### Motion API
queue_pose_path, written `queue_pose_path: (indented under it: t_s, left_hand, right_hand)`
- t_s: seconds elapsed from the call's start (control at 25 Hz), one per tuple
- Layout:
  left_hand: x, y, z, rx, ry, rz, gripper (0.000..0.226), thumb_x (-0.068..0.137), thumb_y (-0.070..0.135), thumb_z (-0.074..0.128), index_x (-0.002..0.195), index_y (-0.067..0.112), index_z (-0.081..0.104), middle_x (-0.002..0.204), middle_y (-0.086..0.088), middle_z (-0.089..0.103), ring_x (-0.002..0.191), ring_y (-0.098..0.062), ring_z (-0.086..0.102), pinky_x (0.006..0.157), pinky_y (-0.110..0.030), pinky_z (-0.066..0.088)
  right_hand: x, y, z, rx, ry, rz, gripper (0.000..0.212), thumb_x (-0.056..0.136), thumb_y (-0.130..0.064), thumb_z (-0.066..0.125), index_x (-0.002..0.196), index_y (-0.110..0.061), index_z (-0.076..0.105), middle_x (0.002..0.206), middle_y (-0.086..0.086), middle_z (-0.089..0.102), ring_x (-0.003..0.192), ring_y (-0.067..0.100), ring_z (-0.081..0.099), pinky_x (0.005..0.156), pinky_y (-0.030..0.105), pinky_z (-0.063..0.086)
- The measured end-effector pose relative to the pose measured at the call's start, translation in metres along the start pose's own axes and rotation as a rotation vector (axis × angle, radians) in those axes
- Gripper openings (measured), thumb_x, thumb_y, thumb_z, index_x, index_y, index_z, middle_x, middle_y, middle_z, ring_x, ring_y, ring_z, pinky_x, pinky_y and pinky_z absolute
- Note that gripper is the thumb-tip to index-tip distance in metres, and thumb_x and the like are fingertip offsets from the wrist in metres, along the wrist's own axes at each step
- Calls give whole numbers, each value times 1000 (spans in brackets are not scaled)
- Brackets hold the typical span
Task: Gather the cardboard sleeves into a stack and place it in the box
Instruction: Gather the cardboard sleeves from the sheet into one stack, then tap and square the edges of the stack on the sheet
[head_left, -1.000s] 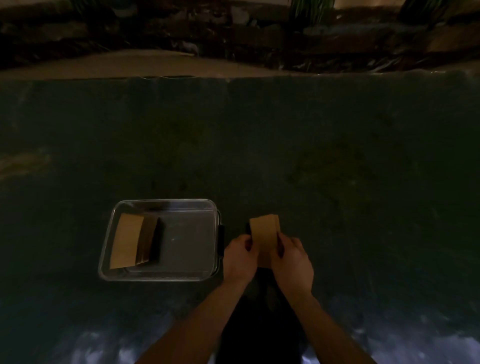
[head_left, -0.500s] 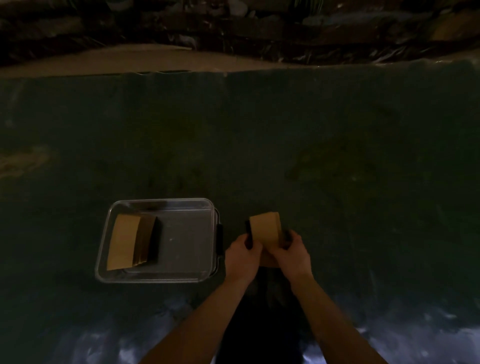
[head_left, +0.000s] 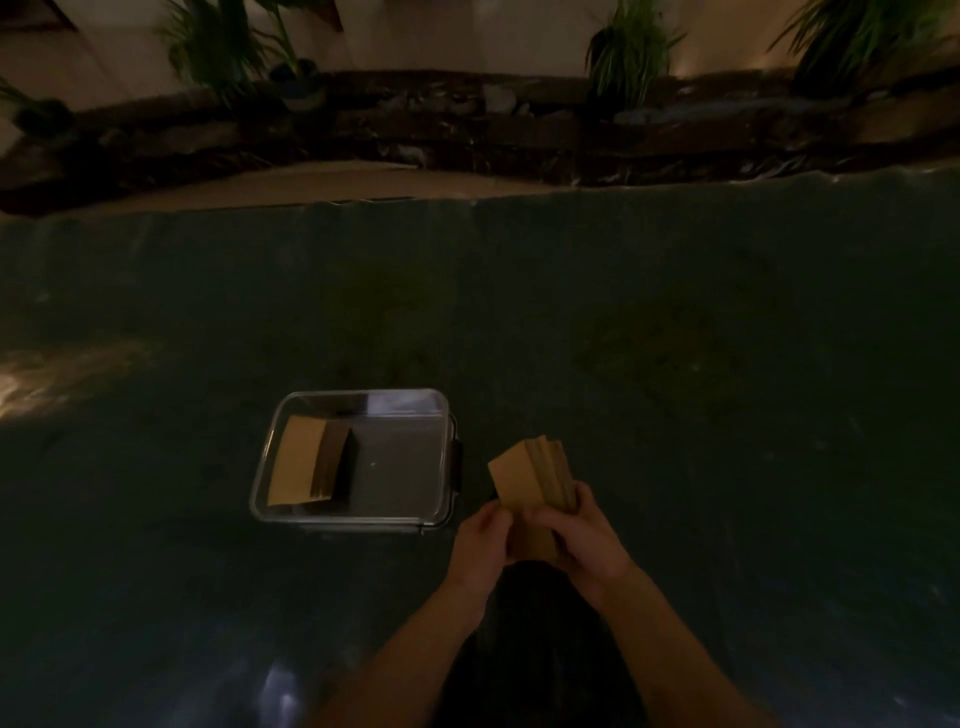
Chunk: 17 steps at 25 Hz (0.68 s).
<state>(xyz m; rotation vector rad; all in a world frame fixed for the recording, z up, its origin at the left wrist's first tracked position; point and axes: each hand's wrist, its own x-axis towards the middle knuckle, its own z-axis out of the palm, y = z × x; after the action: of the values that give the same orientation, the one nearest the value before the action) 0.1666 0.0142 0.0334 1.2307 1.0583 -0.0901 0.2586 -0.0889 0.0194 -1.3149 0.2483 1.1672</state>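
Note:
A stack of brown cardboard sleeves (head_left: 530, 480) is held upright just right of the clear plastic box (head_left: 441, 410). My left hand (head_left: 480, 545) grips its lower left side and my right hand (head_left: 584, 540) wraps its lower right edge. The sleeve edges fan slightly at the top right. Inside the box, another stack of sleeves (head_left: 306, 460) leans against the left wall. The right half of the box floor is bare.
The box stands on a dark green table cover (head_left: 675, 338). A tan strip (head_left: 322, 182) and a dark stone ledge with potted plants (head_left: 628, 57) lie beyond the far table edge. The scene is dim.
The held stack has risen off the table and tilted left, showing its fanned edges. Both hands shifted lower on it. The camera view tilted up.

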Motion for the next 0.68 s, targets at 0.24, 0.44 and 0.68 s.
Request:
queue_pose_path:
  t_s: [0.24,0.44,0.68]
  left_hand:
    - [-41,-32,-42,227,53,296,27,90,-1,59,115,6,64,114,-14,68,110,-30,63,95,-42,52]
    - [-66,-65,-121,216,77,354,97,61,19,85,142,32,33,121,2,65,107,-12,64,93,-35,54]
    - [-81,-94,-256,316,-15,496,90,59,24,85,132,57,44,131,6,58,119,-10,59,100,-35,52]
  right_hand:
    - [-48,26,20,-314,-17,-155,65,62,-12,85,113,-31,51,106,0,67,92,11,68,68,27,57]
    - [-68,60,67,-780,-60,-257,67,58,-28,83,114,-40,48,101,-19,64,100,3,64,69,8,45]
    - [-60,125,191,-1341,-109,-444,70,71,-28,75,133,-34,43,117,1,71,104,24,68,90,37,54]
